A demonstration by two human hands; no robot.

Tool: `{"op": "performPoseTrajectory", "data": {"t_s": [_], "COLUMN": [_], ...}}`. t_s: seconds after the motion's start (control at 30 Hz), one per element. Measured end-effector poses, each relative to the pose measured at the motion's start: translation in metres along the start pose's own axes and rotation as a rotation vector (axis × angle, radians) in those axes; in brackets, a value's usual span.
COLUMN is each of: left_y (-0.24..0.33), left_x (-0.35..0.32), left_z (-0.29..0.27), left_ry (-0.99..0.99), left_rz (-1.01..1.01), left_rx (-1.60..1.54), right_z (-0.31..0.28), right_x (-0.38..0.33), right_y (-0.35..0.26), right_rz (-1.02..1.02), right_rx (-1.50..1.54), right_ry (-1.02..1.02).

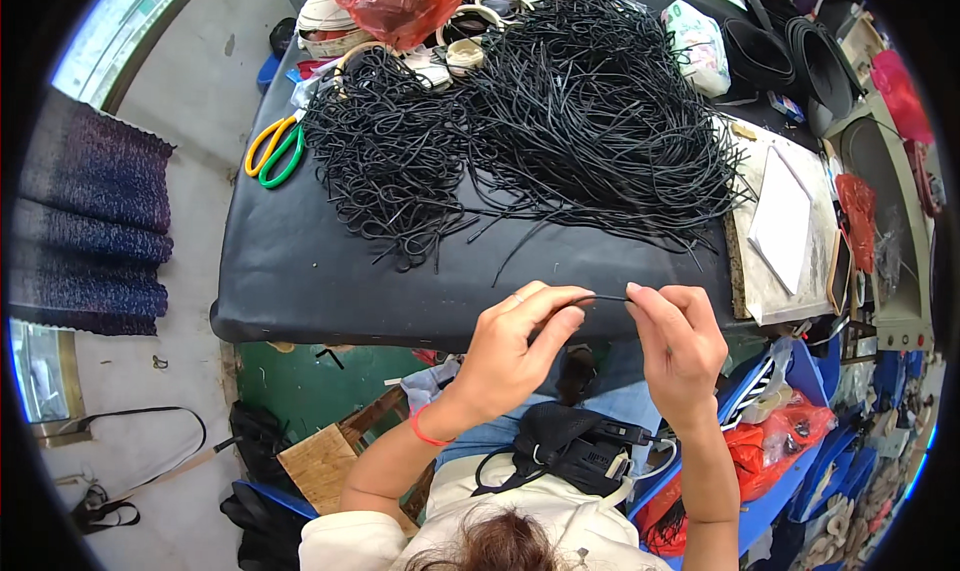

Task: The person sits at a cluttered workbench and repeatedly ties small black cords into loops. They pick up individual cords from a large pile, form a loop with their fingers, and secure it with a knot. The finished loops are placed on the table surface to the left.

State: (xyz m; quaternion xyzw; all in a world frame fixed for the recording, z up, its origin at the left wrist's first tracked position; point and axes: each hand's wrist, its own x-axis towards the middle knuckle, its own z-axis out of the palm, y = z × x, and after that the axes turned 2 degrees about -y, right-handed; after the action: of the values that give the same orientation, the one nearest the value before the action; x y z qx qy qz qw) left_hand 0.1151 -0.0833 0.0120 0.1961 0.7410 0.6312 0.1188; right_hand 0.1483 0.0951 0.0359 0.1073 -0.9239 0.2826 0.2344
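A thin black cord [606, 297] stretches between my two hands, just past the near edge of the black padded table [330, 286]. My left hand [515, 346] pinches it between thumb and fingers. At the other end, my right hand [680, 336] grips it with fingertips pressed together. Beyond my hands lies a large tangled heap of similar black cords [600, 111], its loose ends trailing toward me. To its left sits a smaller pile of looped, curly black cords [390, 151].
Scissors with orange and green handles [275, 153] lie at the table's left. A red plastic bag [400, 1] stands at the back. On the right is a pale board [755, 271] bearing a white sheet [782, 221]. Blue bins with red bags [770, 441] stand lower right.
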Motion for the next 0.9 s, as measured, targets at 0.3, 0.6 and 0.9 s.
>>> {"op": "performPoseTrajectory", "data": {"t_s": [0.3,0.6,0.9], "left_y": [-0.012,-0.02,-0.022], "left_x": [-0.016,0.004,0.003], "left_z": [-0.009,0.024,0.026], "left_ry": [-0.126,0.133,0.227], "left_rz": [-0.406,-0.443,-0.37], "left_rx": [-0.565,-0.99,-0.974], "right_z": [-0.005,0.029,0.026], "right_x": [0.004,0.007,0.003], "right_y": [0.017,-0.006,-0.01], "right_rz": [0.038,0.17,0.087], "right_rx": [-0.008,0.268,0.252], "right_ry": [0.042,-0.065,-0.161]}}
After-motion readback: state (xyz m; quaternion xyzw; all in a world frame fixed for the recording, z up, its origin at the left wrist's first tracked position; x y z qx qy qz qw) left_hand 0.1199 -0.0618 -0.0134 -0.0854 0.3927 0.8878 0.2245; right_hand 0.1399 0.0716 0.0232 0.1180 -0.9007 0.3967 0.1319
